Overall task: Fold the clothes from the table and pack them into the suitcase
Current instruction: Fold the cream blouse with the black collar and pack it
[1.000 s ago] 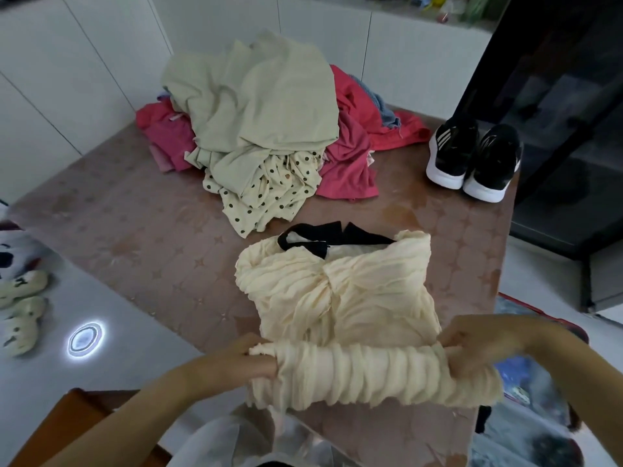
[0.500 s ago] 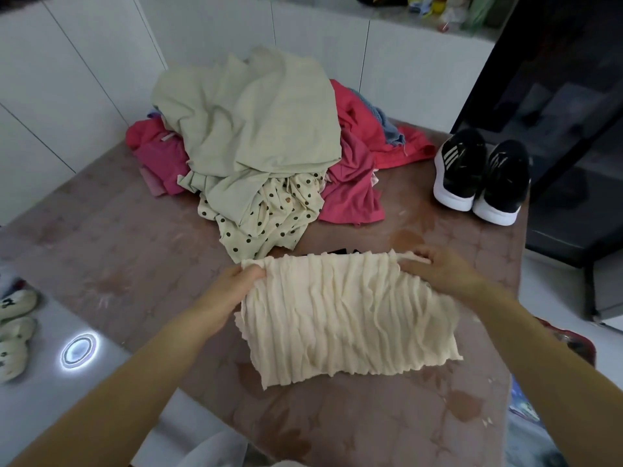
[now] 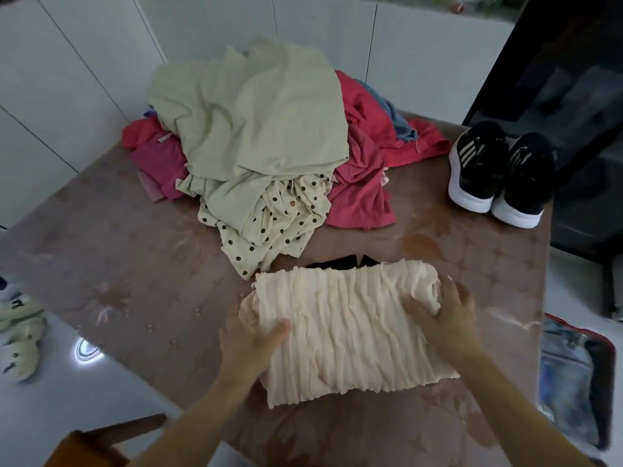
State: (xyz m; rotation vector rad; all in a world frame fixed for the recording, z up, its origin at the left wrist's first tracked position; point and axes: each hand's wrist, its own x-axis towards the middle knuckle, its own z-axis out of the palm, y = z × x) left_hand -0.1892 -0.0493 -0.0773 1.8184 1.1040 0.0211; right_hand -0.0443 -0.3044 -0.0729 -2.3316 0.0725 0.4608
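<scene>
Two-handed: left hand [image 3: 250, 339], right hand [image 3: 444, 317] grip crinkled cream top [image 3: 347, 335] (folded rectangle).

No legible text, number or brand name anywhere. Only mark: three slanted white stripes [image 3: 469, 151] on side of pair of black white-soled sneakers [image 3: 478, 173], standing on brown patterned worktop [image 3: 135, 264]. Small pale tag [image 3: 164, 139] on pink garment [image 3: 158, 160] in clothes pile, print too small to read
</scene>
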